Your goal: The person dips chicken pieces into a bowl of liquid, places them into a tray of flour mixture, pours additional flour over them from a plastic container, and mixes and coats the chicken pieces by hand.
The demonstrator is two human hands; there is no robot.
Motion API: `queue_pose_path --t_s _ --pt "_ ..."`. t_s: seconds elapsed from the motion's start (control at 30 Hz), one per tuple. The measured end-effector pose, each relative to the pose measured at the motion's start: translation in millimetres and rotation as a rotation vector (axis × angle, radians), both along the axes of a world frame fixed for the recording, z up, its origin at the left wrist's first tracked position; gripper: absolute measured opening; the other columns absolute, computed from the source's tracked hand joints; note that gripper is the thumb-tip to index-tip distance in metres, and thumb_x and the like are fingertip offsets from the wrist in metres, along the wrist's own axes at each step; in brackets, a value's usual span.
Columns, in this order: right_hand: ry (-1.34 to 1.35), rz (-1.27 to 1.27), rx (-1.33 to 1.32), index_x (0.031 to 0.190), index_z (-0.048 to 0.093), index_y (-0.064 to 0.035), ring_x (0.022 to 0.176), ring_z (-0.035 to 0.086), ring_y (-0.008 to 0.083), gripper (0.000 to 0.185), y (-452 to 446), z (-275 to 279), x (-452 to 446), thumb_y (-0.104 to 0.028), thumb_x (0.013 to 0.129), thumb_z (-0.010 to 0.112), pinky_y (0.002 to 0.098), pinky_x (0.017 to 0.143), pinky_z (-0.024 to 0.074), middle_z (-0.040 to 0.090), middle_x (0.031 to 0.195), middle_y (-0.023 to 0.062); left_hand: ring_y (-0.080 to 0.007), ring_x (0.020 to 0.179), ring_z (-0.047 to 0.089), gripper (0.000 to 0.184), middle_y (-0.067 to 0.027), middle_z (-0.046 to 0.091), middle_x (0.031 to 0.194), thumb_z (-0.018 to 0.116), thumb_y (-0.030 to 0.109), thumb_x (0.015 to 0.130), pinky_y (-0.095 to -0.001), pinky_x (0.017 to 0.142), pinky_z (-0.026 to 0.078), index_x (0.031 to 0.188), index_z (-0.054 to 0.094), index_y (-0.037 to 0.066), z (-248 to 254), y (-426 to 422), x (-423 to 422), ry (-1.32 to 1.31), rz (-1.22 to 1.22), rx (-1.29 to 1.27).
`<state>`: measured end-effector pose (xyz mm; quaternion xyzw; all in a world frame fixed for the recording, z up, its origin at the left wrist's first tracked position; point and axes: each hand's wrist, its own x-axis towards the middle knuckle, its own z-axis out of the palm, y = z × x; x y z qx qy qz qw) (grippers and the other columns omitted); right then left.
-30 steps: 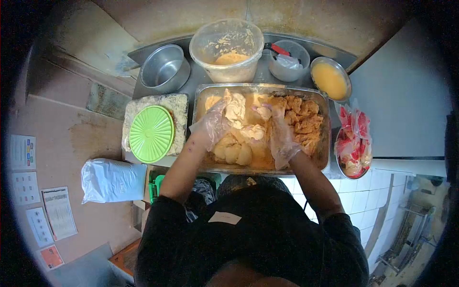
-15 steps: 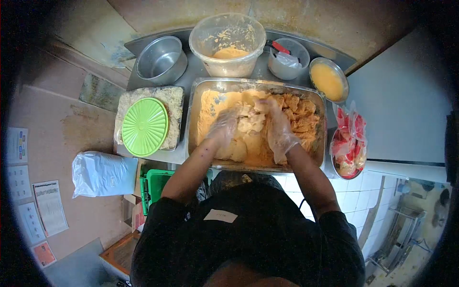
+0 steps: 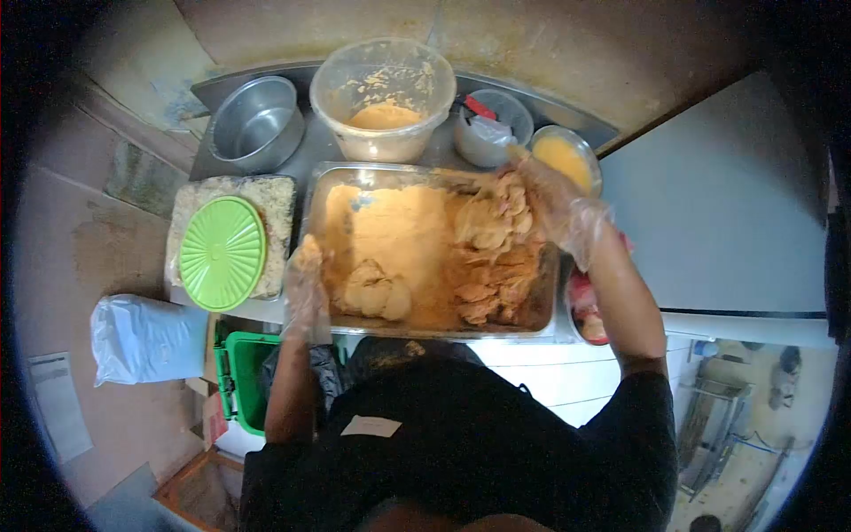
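- Evidently, we find work part-done: darker, well-coated pcs [image 3: 496, 293] lie at R end of the metal tray [image 3: 425, 332], nearest its front edge.
- Just behind these, we note lighter pcs [image 3: 496, 222], dusted but, in our judgement, less covered.
- Outstanding, as far as we can judge: pale pcs [image 3: 381, 293], heaped at front L of the tray on orange powder [image 3: 394, 226]. The powder spreads over most of the L half; no pcs obs. at back L.
- L hand [image 3: 306, 297], in clear glove, is at the tray's L wall, powder on fingertips; we can't tell if its grip is together or apart, nor if the rim is touched.
- R hand [image 3: 558, 204], also gloved, is over the back R corner, close beside the lighter pcs. Blurred; we can't confirm whether its grip is clamped on a pc or free.
- Supplies on the desk [image 3: 306, 155]: tub [image 3: 381, 89] w/ orange powder inside, bowl of yellow liquid [image 3: 560, 160], partly covered by R hand.
- Obscured: red-and-clear bag [image 3: 581, 301], mostly behind R forearm; contents n/a.
- Also unverified: whatever is under the green lid [image 3: 223, 253], and exact qty of pcs, since they overlap and blur.
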<state>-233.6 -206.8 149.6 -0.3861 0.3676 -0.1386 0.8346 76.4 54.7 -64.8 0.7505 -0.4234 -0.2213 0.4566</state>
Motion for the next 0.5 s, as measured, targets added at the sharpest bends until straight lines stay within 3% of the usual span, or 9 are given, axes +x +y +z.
queue_pose_path --t_s 0.13,0.2,0.3,0.33,0.43,0.47,0.5 --pt "0.128 -0.024 -0.086 0.105 0.066 0.0022 0.076 0.069 0.0217 0.05 -66 21 -31 -0.046 0.098 0.056 0.0337 0.071 0.06 0.07 0.091 0.0138 -0.0372 0.099 0.063 0.041 -0.0187 0.063 0.116 0.058 0.001 0.087 -0.0477 0.092 0.051 0.128 0.059 0.006 -17 43 -5 -0.609 -0.213 0.01" --pt "0.215 -0.048 -0.166 0.096 0.064 -0.0006 0.073 0.07 0.0222 0.052 -92 25 -46 -0.05 0.1 0.05 0.0363 0.068 0.0613 0.069 0.085 0.0135 -0.0397 0.104 0.061 0.044 -0.018 0.063 0.115 0.058 0.001 0.087 -0.0522 0.093 0.05 0.13 0.059 0.008 -19 50 -15 -0.83 -0.328 0.098" --pt "0.371 -0.022 -0.237 0.093 0.064 -0.0029 0.074 0.07 0.0215 0.051 -143 6 -74 -0.053 0.098 0.052 0.0362 0.069 0.061 0.07 0.085 0.0126 -0.0411 0.099 0.061 0.037 -0.0188 0.063 0.11 0.058 0.004 0.087 -0.0529 0.087 0.05 0.124 0.062 0.006 15 39 -37 -0.757 -0.205 0.07" --pt "0.383 -0.039 -0.249 0.092 0.064 -0.0037 0.073 0.07 0.0213 0.05 -163 -11 -85 -0.052 0.098 0.054 0.0357 0.068 0.0606 0.07 0.085 0.0122 -0.0405 0.088 0.062 0.023 -0.0205 0.065 0.102 0.059 0.009 0.09 -0.0498 0.078 0.05 0.111 0.066 0.003 27 26 -38 -0.605 -0.168 -0.041" --pt "0.403 0.03 -0.268 0.094 0.064 -0.0033 0.075 0.07 0.0208 0.047 -206 -42 -116 -0.05 0.097 0.057 0.0352 0.069 0.06 0.07 0.087 0.0113 -0.0401 0.081 0.061 0.015 -0.0216 0.066 0.092 0.059 0.013 0.093 -0.0476 0.072 0.049 0.1 0.066 0.001 49 13 -53 -0.257 0.029 0.014" --pt "0.431 0.044 -0.231 0.094 0.064 -0.0035 0.074 0.07 0.021 0.048 -217 -53 -123 -0.051 0.097 0.057 0.0357 0.069 0.0599 0.07 0.087 0.0112 -0.0392 0.08 0.061 0.015 -0.0205 0.066 0.087 0.06 0.014 0.094 -0.0468 0.073 0.049 0.096 0.066 0.0 42 17 -47 -0.423 -0.079 -0.001" --pt "0.459 0.059 -0.193 0.094 0.064 -0.0036 0.073 0.069 0.0211 0.05 -229 -66 -130 -0.052 0.096 0.056 0.0362 0.069 0.0597 0.07 0.087 0.0111 -0.0389 0.08 0.061 0.015 -0.0202 0.066 0.086 0.061 0.014 0.094 -0.0466 0.072 0.049 0.096 0.066 0.0 44 15 -50 -0.359 -0.042 0.012"
